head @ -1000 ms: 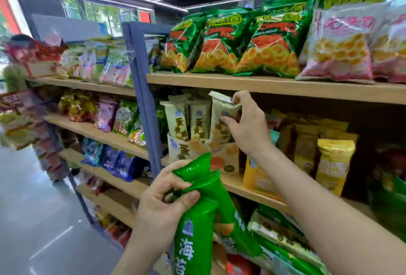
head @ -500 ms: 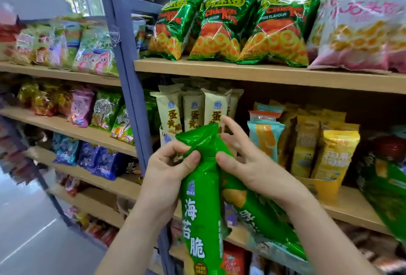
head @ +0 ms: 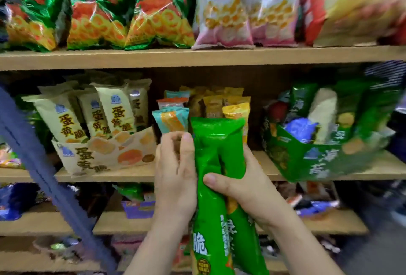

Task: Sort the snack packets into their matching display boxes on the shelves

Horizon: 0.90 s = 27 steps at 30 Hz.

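- Two green packets (head: pixel 216 165) are held upright in front of the shelves, to the left of the green box (head: pixel 307 160) and not yet in it.
- The left hand (head: pixel 175 173) curls round their left edge, with the thumb lying up along the side. The right hand (head: pixel 250 189) wraps them from the other side, its thumb pressed across the front.
- The green box stands tilted on the middle shelf (head: pixel 123 173) and already holds wrappers of the same green, so these two seem to belong there.
- In the green box there are also a blue packet (head: pixel 301 128) and a pale packet (head: pixel 323 112) that look out of place, so more sorting is probably left.
- Far to the left of the green box, the cream box (head: pixel 105 156) shows only cream packets (head: pixel 116 110) and looks finished.
- Small packets (head: pixel 171 119) stand to the left of the green box, nearer than the cream one. I cannot tell whether they are sorted.
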### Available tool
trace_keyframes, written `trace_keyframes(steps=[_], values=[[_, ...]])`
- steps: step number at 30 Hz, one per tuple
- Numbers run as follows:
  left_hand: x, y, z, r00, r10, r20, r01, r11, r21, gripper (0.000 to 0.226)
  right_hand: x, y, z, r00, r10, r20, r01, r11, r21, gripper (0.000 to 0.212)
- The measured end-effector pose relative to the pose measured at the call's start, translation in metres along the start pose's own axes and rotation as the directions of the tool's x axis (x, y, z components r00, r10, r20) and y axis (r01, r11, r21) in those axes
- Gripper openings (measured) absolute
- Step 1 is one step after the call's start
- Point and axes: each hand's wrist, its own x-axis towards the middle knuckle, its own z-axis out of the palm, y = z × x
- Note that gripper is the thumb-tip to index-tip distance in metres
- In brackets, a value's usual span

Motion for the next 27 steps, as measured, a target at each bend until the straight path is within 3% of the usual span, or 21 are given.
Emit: trace_keyframes(steps=[2, 6, 9, 13, 16, 21, 27], values=[[-0.004, 0.005, 0.025, 0.995, -0.002, 0.101, 0.002, 1.000, 0.008, 0.052, -0.012, -0.005, -0.020, 0.994, -0.041, -0.097, 0.040, 0.999, -0.015, 0.071], [-0.013, 0.016, 0.071, 0.968, -0.010, 0.250, 0.018, 0.999, -0.028, 0.061, -0.034, -0.006, -0.062, 0.962, -0.082, -0.261, 0.073, 0.996, -0.046, 0.070], [-0.019, 0.025, 0.105, 0.943, -0.035, 0.330, 0.056, 0.997, -0.052, 0.072, -0.048, -0.005, -0.095, 0.935, -0.071, -0.348, 0.054, 0.997, -0.060, 0.089], [-0.036, 0.044, 0.152, 0.919, -0.023, 0.394, 0.050, 0.997, -0.058, 0.051, -0.061, -0.009, -0.142, 0.928, -0.075, -0.365, 0.079, 0.997, -0.004, 0.104], [-0.045, 0.051, 0.186, 0.901, -0.023, 0.433, 0.041, 0.999, -0.033, 0.049, -0.069, -0.013, -0.183, 0.935, -0.089, -0.343, 0.105, 0.994, 0.030, 0.096], [-0.049, 0.065, 0.226, 0.898, -0.201, 0.392, 0.284, 0.944, -0.166, 0.054, -0.077, -0.013, -0.247, 0.944, -0.030, -0.329, 0.059, 0.995, 0.079, 0.083], [-0.032, 0.095, 0.248, 0.983, -0.033, 0.182, 0.077, 0.967, -0.242, 0.044, -0.080, -0.015, -0.301, 0.971, 0.041, -0.235, -0.043, 0.999, -0.002, 0.080]])
